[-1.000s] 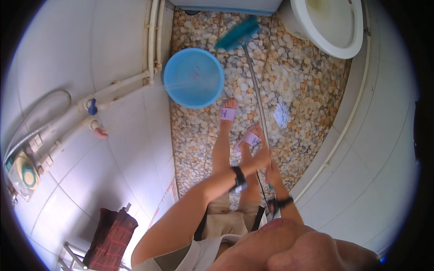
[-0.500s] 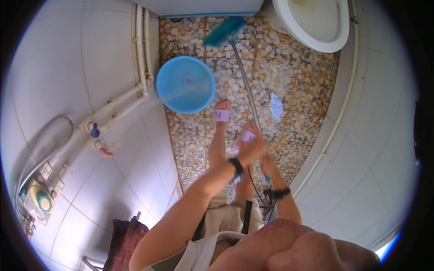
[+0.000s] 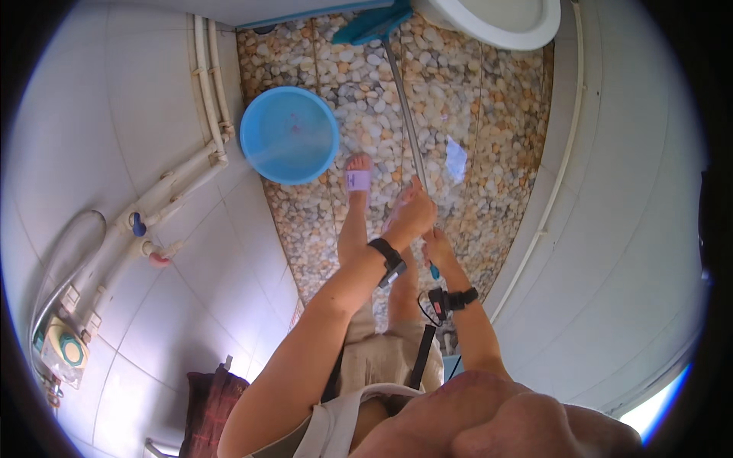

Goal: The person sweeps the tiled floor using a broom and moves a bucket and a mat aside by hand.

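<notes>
A mop with a flat teal head and a long grey metal handle slants away from me over the pebble-patterned floor. Its head lies at the far end, between the base of a pale wall and the toilet. My left hand is closed round the handle above my right foot. Just below and to the right, my right hand grips the handle's end, where a teal tip pokes out under the fingers. Left of the handle stands a round blue basin with water in it; a few small reddish marks show inside.
A white toilet stands at the far right. Pipes and taps run along the left wall, near a hose. Dark red cloth hangs at lower left. My feet wear lilac slippers.
Both hands have pushed forward, away from my body, along with the mop. Its head has slid farther off and is less blurred. My view has shifted slightly.
</notes>
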Tool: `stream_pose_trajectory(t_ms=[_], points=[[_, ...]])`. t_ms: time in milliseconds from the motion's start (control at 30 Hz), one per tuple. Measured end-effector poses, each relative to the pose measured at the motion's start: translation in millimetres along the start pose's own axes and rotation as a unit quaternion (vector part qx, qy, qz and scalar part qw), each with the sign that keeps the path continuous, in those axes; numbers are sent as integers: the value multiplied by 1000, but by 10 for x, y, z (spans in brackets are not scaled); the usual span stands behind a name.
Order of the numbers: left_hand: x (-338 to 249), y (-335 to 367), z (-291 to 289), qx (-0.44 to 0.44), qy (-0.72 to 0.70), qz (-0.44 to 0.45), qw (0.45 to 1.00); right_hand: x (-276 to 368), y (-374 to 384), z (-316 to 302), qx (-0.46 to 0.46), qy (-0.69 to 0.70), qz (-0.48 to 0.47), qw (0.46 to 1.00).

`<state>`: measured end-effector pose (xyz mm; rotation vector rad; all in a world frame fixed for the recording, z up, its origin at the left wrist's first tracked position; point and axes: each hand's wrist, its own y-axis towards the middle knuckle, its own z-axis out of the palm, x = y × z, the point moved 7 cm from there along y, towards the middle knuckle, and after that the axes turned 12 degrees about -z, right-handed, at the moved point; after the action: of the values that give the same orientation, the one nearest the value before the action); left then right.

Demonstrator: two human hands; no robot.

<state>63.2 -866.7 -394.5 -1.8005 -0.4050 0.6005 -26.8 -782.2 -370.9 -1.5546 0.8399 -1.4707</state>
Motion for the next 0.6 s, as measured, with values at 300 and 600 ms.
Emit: stream_pose_trajectory(t_ms=[300, 600], points=[[29, -2252, 2357, 261, -16, 80, 962, -1199, -3064, -712, -61, -73, 251, 963], [-52, -2693, 1446, 200, -36, 157, 966, -364, -3318, -323, -140, -54, 132, 980]])
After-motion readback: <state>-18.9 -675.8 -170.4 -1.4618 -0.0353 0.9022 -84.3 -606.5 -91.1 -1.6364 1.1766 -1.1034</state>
